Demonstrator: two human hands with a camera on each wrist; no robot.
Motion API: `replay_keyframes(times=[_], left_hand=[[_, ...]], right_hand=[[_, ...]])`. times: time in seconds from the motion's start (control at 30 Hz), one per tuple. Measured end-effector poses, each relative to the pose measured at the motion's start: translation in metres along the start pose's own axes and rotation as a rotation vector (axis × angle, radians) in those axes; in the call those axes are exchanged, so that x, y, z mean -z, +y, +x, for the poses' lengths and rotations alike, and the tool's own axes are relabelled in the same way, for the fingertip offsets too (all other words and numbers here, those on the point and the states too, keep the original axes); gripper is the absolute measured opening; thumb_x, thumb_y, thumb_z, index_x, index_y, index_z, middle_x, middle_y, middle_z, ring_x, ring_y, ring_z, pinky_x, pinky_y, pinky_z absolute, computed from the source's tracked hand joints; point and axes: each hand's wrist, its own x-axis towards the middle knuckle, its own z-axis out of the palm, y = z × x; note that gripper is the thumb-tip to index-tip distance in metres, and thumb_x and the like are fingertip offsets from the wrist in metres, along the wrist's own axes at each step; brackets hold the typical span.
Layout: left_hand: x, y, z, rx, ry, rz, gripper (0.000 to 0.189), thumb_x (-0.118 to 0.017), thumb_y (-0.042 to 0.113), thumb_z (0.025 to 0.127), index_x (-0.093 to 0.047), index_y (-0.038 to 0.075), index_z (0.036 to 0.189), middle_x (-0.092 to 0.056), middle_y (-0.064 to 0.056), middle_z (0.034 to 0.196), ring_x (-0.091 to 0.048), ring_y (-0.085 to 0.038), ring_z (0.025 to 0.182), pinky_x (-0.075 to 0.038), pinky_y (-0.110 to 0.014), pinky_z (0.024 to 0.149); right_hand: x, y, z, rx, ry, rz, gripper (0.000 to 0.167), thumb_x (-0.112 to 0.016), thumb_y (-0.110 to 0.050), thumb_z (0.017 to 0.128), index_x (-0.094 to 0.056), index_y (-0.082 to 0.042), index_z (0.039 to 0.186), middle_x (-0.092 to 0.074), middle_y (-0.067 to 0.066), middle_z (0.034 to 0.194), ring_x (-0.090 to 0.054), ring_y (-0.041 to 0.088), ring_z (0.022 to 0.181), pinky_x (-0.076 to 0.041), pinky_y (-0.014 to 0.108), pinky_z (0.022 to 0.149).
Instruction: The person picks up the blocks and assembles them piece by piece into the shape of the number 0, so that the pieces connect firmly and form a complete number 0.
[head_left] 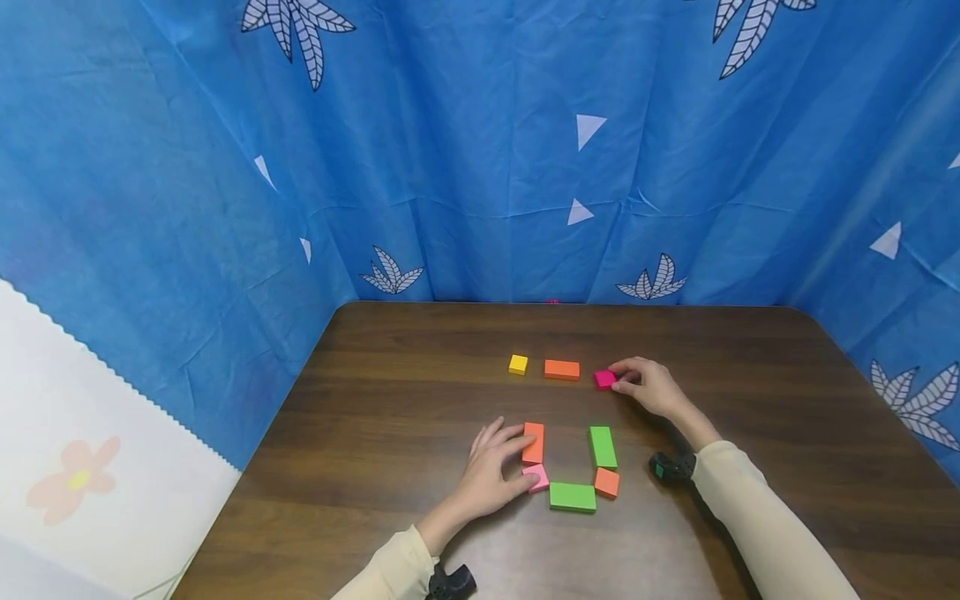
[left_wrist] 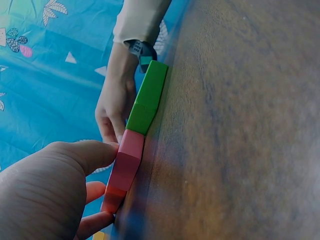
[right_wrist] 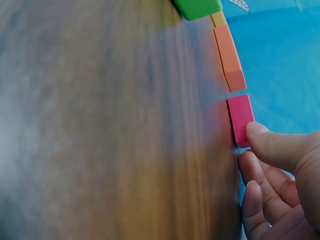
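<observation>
In the head view my left hand (head_left: 483, 477) lies spread beside the left part of a block arrangement. Its thumb touches a pink block (head_left: 536, 477) and a finger reaches onto the upright-lying orange-red block (head_left: 533, 443) just above. A magenta block (head_left: 604, 380) sits on the table at the back right, and my right hand (head_left: 651, 387) pinches its right side between thumb and forefinger. The right wrist view shows the thumb on this magenta block (right_wrist: 241, 119), with the other fingers loosely curled below. Green blocks (head_left: 572, 497) (head_left: 603, 448) and an orange block (head_left: 607, 483) continue the arrangement.
Left of the magenta block, an orange block (head_left: 562, 370) and a yellow block (head_left: 518, 364) form a back row with gaps between them. Everything lies on a brown wooden table (head_left: 390, 392). A blue patterned curtain (head_left: 480, 167) hangs behind and beside it.
</observation>
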Motion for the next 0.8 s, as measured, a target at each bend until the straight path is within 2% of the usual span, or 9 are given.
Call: replay_keyframes(times=[0.3,0.57,0.8], left_hand=[[-0.001,-0.001,0.000,-0.021,0.014,0.002,0.052,-0.074,0.029,0.081,-0.064,0.011,0.129,-0.057,-0.012,0.138,-0.032,-0.041,0.142,-0.019,-0.064,0.114],[-0.003,-0.001,0.000,-0.028,0.021,0.009,0.051,-0.074,0.029,0.082,-0.064,0.011,0.129,-0.056,-0.013,0.138,-0.033,-0.041,0.141,-0.020,-0.065,0.113],[-0.004,-0.001,0.000,-0.017,0.012,0.008,0.052,-0.074,0.029,0.082,-0.064,0.012,0.130,-0.056,-0.011,0.139,-0.032,-0.040,0.142,-0.019,-0.064,0.114]], right_hand=[[0.002,-0.004,-0.005,-0.023,-0.008,0.037,0.033,-0.069,-0.015,0.091,-0.064,-0.005,0.122,-0.066,0.018,0.116,-0.063,0.028,0.098,-0.054,0.048,0.090],[0.000,-0.013,-0.015,0.079,-0.092,0.070,0.036,-0.072,-0.018,0.088,-0.066,-0.006,0.122,-0.068,0.013,0.113,-0.064,0.023,0.095,-0.056,0.044,0.087],[-0.004,-0.015,-0.022,0.145,-0.152,0.053,0.035,-0.074,-0.017,0.086,-0.068,-0.007,0.119,-0.070,0.007,0.108,-0.064,0.019,0.094,-0.054,0.030,0.082]])
